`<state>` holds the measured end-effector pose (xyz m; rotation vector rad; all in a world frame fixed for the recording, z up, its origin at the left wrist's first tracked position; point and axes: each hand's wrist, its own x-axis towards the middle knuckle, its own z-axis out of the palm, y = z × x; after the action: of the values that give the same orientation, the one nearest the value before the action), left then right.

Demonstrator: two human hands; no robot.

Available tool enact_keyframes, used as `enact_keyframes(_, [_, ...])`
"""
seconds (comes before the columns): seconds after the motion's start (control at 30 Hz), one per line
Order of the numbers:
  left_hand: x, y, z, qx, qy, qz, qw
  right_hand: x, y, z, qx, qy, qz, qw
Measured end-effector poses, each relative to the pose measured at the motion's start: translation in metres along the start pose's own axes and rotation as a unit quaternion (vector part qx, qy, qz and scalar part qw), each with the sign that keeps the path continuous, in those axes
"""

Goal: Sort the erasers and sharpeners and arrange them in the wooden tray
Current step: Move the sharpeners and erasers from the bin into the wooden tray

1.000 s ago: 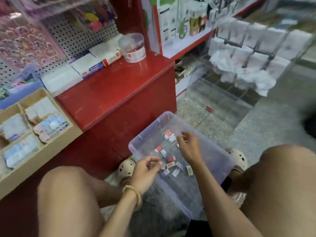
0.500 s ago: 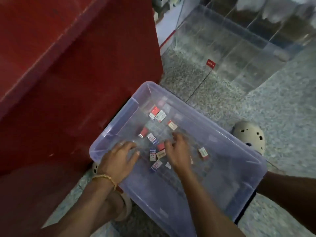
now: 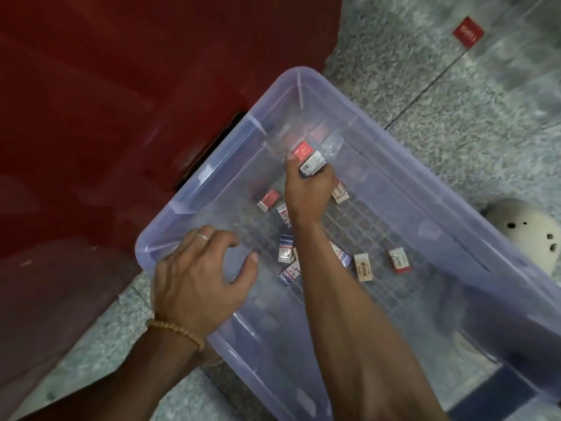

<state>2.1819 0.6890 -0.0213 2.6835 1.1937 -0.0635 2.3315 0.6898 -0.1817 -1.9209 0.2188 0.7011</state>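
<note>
I note the erasers lie loose on the floor of a clear plastic bin (image 3: pixel 394 141), none in any tray within view. The right hand (image 3: pixel 309 189) reaches to the bin's far corner and pinches a small stack of packets (image 3: pixel 309 161), red one uppermost, close against the far wall. Just left of that wrist lies a red-and-white eraser (image 3: pixel 268 200). A blue-striped eraser (image 3: pixel 286 248) and another blue one (image 3: pixel 289 273) sit by the right forearm; a pale eraser (image 3: pixel 363 266) and a red-ended eraser (image 3: pixel 399 260) lie apart to the right, with bare ribbed bin floor around them. One more packet (image 3: pixel 340 192) is partly hidden under the right hand.

The left hand (image 3: pixel 200 275) hangs over the bin's near-left rim, fingers spread and loosely curved, holding nothing; I cannot tell whether it touches the rim. The bin's left edge stands tight against a red counter front (image 3: pixel 121 101). Speckled floor (image 3: pixel 440 86) lies open beyond the far edge. A cream perforated shoe (image 3: pixel 525 226) shows at the right wall.
</note>
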Motion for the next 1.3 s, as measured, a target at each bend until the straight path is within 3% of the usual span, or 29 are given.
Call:
enact_keyframes(0.17, [0.000, -0.001, 0.002, -0.002, -0.003, 0.001, 1.000, 0.023, 0.009, 0.016, 0.030, 0.040, 0.038, 0.998])
enact_keyframes(0.4, [0.000, -0.002, 0.002, -0.008, -0.008, -0.004, 1.000, 0.020, -0.014, 0.010, 0.117, 0.008, 0.134, 0.984])
enact_keyframes(0.6, [0.000, -0.003, 0.004, -0.012, 0.008, 0.003, 1.000, 0.023, -0.029, -0.008, 0.174, -0.091, 0.185, 0.963])
enact_keyframes(0.77, [0.000, -0.004, 0.004, -0.020, 0.007, 0.000, 1.000, 0.020, -0.035, -0.007, 0.234, -0.112, 0.210, 0.943])
enact_keyframes(0.9, [-0.001, -0.004, 0.004, -0.020, 0.006, -0.003, 1.000, 0.020, -0.032, -0.013, 0.243, -0.149, 0.208, 0.936])
enact_keyframes(1.13, [0.000, -0.003, 0.001, -0.033, 0.002, 0.004, 0.999, -0.009, -0.023, -0.046, 0.251, -0.300, 0.211, 0.896])
enact_keyframes(1.3, [-0.001, -0.002, -0.004, -0.093, -0.046, -0.013, 0.994, -0.052, -0.031, -0.086, 0.205, -0.340, 0.184, 0.899])
